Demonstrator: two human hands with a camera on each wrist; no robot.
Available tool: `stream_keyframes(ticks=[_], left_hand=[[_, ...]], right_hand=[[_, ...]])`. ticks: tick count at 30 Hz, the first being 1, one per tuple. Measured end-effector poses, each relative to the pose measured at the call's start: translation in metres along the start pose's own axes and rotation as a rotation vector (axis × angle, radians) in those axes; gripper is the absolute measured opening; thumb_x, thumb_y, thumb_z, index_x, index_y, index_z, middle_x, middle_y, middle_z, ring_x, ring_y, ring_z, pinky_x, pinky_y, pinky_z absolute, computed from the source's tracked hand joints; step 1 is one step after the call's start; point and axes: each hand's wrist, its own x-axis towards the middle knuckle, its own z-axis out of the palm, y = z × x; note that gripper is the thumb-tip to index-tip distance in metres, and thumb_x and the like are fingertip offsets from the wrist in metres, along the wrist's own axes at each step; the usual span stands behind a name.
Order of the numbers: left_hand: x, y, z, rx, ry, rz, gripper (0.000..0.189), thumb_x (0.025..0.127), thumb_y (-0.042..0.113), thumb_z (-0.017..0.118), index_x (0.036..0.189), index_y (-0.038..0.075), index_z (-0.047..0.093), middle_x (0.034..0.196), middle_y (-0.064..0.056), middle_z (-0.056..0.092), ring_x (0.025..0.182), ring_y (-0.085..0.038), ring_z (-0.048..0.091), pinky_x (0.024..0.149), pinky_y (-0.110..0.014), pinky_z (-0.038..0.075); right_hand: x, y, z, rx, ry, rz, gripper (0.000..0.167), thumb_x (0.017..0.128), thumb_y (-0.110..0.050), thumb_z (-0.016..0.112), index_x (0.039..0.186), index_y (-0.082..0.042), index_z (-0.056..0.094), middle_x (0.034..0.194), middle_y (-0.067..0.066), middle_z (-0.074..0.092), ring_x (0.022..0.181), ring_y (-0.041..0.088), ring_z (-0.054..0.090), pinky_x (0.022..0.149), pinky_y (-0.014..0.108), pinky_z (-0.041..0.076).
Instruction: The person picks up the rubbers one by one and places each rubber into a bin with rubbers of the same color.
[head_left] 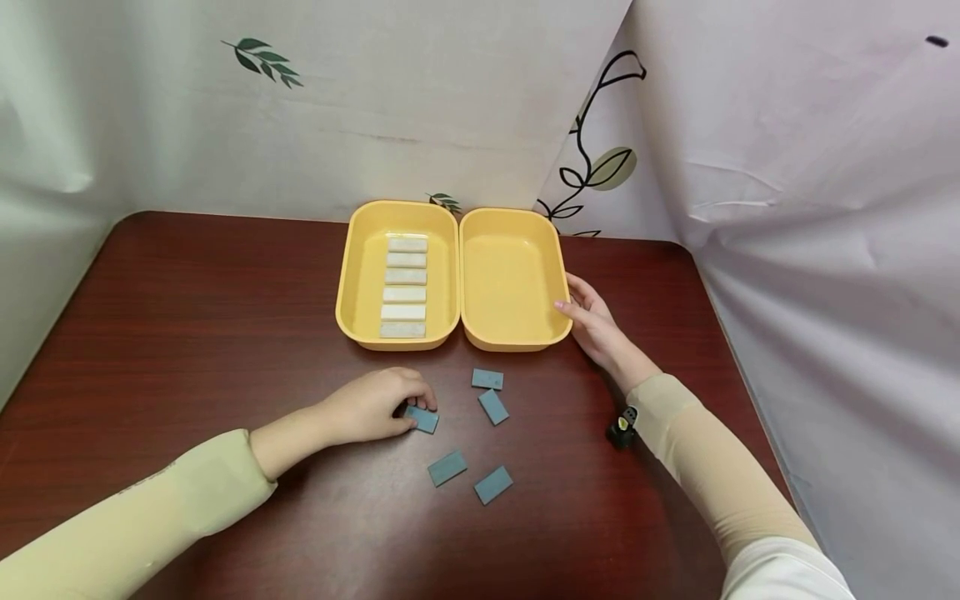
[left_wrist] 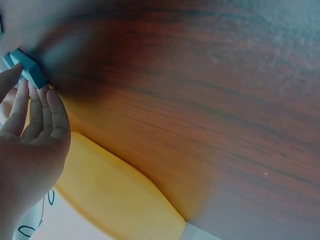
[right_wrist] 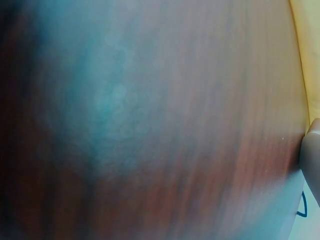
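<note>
My left hand pinches a blue-grey rectangular tile between thumb and fingertips, low over the table in front of the left yellow tray. In the left wrist view the thumb lies on one side of that tile and the fingers on the other. Several more blue-grey tiles lie scattered to the right of this hand and nearer the body. My right hand holds the right yellow tray by its right side, thumb over the rim, fingers partly hidden behind the wall.
Several white tiles form a column inside the left tray. Both trays stand side by side, touching, at the back of the dark red wooden table. A patterned white curtain hangs behind. A small black device is at the right wrist.
</note>
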Motion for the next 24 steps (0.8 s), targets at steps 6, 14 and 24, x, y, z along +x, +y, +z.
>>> stream_keyframes(ticks=[6, 14, 24], left_hand=[[0.0027, -0.0013, -0.0001, -0.007, -0.025, 0.009, 0.025, 0.083, 0.001, 0.082, 0.102, 0.016, 0.078, 0.101, 0.005, 0.071, 0.089, -0.010, 0.063, 0.082, -0.031, 0.056], [0.0032, -0.0016, -0.0007, -0.025, -0.039, -0.005, 0.026, 0.083, 0.001, 0.082, 0.102, 0.018, 0.077, 0.100, 0.007, 0.069, 0.087, -0.008, 0.061, 0.080, -0.028, 0.055], [0.0064, -0.0030, -0.0025, -0.068, -0.074, -0.013, 0.023, 0.084, 0.003, 0.084, 0.098, 0.019, 0.076, 0.089, 0.009, 0.067, 0.081, -0.005, 0.058, 0.074, -0.024, 0.052]], right_hand=[[0.0007, 0.0010, -0.0003, 0.003, 0.002, -0.004, 0.057, 0.103, 0.011, 0.047, 0.156, -0.009, 0.040, 0.136, -0.005, 0.056, 0.122, 0.006, 0.060, 0.096, 0.018, 0.056], [0.0013, 0.0021, -0.0008, 0.007, 0.001, -0.009, 0.058, 0.103, 0.010, 0.047, 0.158, -0.006, 0.037, 0.136, -0.004, 0.056, 0.121, 0.006, 0.060, 0.096, 0.018, 0.056], [-0.0001, 0.0005, -0.0002, -0.008, 0.002, -0.004, 0.059, 0.103, 0.009, 0.048, 0.159, -0.005, 0.036, 0.136, -0.005, 0.056, 0.121, 0.006, 0.060, 0.097, 0.018, 0.056]])
